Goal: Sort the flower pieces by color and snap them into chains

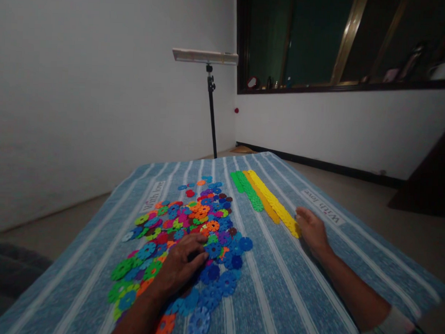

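Observation:
A heap of flat plastic snowflake discs (pixel 191 224) in blue, green, orange, pink and purple lies on a blue striped cloth (pixel 276 286). My left hand (pixel 180 268) rests on the heap's near middle, fingers curled down onto the discs; I cannot make out whether it grips one. To the right run three rows of joined discs: a green row (pixel 248 190), an orange row (pixel 262 200) and a yellow row (pixel 274 202). My right hand (pixel 311 231) lies flat at the near end of the yellow row, fingers stretched out and touching it.
The cloth carries a printed label (pixel 325 209) near my right hand and another label (pixel 152 196) at the far left. A light on a black stand (pixel 212 108) rises behind the table by the white wall. A dark window (pixel 343 39) fills the upper right.

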`<state>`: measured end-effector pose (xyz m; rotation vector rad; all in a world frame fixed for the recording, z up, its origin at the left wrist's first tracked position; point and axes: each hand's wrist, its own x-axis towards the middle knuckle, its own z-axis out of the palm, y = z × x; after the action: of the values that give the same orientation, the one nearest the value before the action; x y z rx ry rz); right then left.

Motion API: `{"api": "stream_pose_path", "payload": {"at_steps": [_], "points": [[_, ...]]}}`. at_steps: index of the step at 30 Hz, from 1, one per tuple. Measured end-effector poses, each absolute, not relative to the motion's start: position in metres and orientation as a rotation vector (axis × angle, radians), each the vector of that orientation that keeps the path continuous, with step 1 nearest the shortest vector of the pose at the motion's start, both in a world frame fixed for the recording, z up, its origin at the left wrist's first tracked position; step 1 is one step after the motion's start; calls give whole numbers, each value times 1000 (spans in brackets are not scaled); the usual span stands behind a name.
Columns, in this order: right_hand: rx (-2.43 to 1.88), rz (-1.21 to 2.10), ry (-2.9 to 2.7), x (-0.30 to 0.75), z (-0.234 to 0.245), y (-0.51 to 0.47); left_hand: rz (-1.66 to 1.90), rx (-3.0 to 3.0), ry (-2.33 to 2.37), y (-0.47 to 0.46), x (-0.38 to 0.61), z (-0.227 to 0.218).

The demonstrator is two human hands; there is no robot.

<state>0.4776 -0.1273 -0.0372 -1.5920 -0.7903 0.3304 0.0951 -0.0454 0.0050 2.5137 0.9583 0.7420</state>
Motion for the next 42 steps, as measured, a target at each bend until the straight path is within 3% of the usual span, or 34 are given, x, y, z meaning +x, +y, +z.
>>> {"api": "stream_pose_path", "payload": {"at_steps": [10,24,42], "points": [[-1534,-145,-1447,442,-32,-131,761,2421,983,-52,98,4],[-1378,275,-1991,357,-26,-123,888,2305,876,-60,96,-8],[-1319,216,-1967,344,-76,-109,906,2203,896,-70,98,-17]]}}
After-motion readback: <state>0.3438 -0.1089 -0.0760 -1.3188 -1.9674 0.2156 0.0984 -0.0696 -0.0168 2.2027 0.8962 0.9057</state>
